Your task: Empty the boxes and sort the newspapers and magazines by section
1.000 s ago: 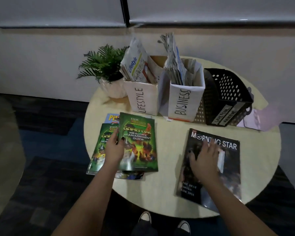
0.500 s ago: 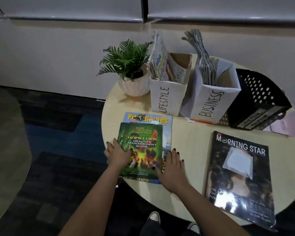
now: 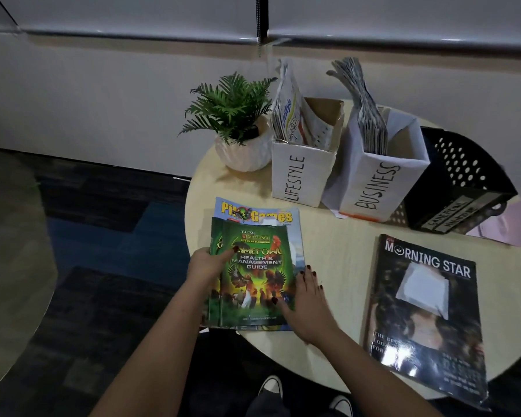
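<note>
Head view: the left hand (image 3: 206, 263) is curled round the left edge of the green Gamefowl guide (image 3: 254, 278), thumb on the cover, so the stack is gripped from that side. The right hand (image 3: 306, 302) is laid nearly flat, fingers straight, against the stack's right edge, with the thumb on the cover's lower corner; nothing is clasped by it. Under the guide a second green copy is seen, and beneath both a Pit Games magazine (image 3: 256, 213), its title showing at the far end.

Well apart to the right, a dark Morning Star magazine (image 3: 427, 320) is laid on the round worktop (image 3: 337, 257), overhanging the near edge. Behind, the LIFESTYLE box (image 3: 301, 176) and the BUSINESS box (image 3: 379, 188) are both seen holding upright newspapers, with a potted plant (image 3: 238, 127) to their left. The black perforated bin (image 3: 460, 182) beside them appears emptied.

By this showing, the task is judged partly done: one gamefowl pile is being squared, while two boxes are left to be emptied and sorted.
</note>
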`<state>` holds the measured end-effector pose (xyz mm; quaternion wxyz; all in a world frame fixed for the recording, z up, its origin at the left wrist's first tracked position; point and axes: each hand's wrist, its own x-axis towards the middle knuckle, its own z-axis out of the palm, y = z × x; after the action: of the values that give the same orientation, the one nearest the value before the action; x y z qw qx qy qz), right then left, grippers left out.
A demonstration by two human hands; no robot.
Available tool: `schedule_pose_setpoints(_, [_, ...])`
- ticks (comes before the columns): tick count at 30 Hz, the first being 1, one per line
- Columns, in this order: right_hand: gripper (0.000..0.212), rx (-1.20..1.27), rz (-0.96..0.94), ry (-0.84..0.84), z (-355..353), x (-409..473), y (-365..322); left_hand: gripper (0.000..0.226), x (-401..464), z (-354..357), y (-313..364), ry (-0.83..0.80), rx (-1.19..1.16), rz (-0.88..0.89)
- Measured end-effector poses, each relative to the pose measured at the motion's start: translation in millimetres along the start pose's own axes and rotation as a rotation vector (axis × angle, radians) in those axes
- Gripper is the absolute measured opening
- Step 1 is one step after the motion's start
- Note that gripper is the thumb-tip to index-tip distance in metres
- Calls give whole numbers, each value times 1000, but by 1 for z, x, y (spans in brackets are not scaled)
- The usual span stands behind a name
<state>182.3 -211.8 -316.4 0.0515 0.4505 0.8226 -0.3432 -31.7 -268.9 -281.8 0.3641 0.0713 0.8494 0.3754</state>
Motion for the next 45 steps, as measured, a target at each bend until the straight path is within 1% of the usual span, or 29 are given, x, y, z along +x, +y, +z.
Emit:
schedule_pose_setpoints(2, [76,78,-22,-5,-4,1,2,39,-6,3,-2,-26,-81,59])
schedule_pose_setpoints(3, [73,140,-28,-7,-7,1,3,41,-9,5,-3,-33,-107,79])
schedule_pose_setpoints(5, [62,358,-18,23,-16,3,3,44,-14,6,-7,-55,-170,104])
schedule_pose_setpoints(6, [60,483,17,59,-21,3,3,42,-17,4,-10,-80,-206,111])
schedule_pose_setpoints(7, [63,584,58,93,-27,4,3,38,-19,2,-14,-110,-239,112])
schedule_pose_setpoints(9, [79,715,135,143,-36,10,5,28,-24,-6,-22,-184,-285,96])
schedule_pose_setpoints(11, [97,801,205,139,-43,19,6,31,-31,-11,-25,-283,-350,98])
schedule_pose_setpoints(13, [108,889,274,65,-51,25,4,38,-37,-13,-22,-385,-406,134])
schedule_pose_setpoints(14, [108,937,294,23,-55,26,3,40,-39,-12,-18,-421,-412,158])
schedule_pose_setpoints(15, [102,974,292,-3,-61,26,1,41,-42,-13,-13,-442,-410,184])
schedule_pose_setpoints(16, [93,997,264,6,-67,25,1,43,-44,-12,-7,-455,-411,206])
schedule_pose_setpoints(18, [73,1012,183,93,-82,26,3,44,-47,-12,6,-461,-432,248])
schedule_pose_setpoints(19, [66,1013,154,139,-90,27,2,44,-47,-11,12,-448,-440,276])
schedule_pose_setpoints(21, [58,976,109,240,-105,24,-2,39,-49,-8,25,-390,-439,342])
schedule_pose_setpoints(23, [51,905,48,387,-119,22,-6,30,-50,-2,37,-339,-452,411])
schedule_pose_setpoints(25, [48,857,-37,538,-131,18,-8,25,-51,7,48,-326,-463,467])
schedule_pose_setpoints(28, [55,861,-149,679,-141,12,-4,23,-57,21,59,-328,-380,557])
schedule_pose_setpoints(30, [61,825,-151,687,-142,7,3,26,-59,31,56,-338,-336,579])
schedule_pose_setpoints(33, [64,785,-86,646,-133,2,19,31,-60,44,44,-357,-278,577])
schedule_pose_setpoints(36, [64,770,-50,627,-126,-1,30,44,-60,49,43,-370,-249,583])
schedule_pose_setpoints(40, [76,811,-28,619,-119,1,31,50,-59,52,45,-380,-293,560])
schedule_pose_setpoints(45, [80,768,30,716,-111,6,23,51,-58,61,43,-374,-407,525])
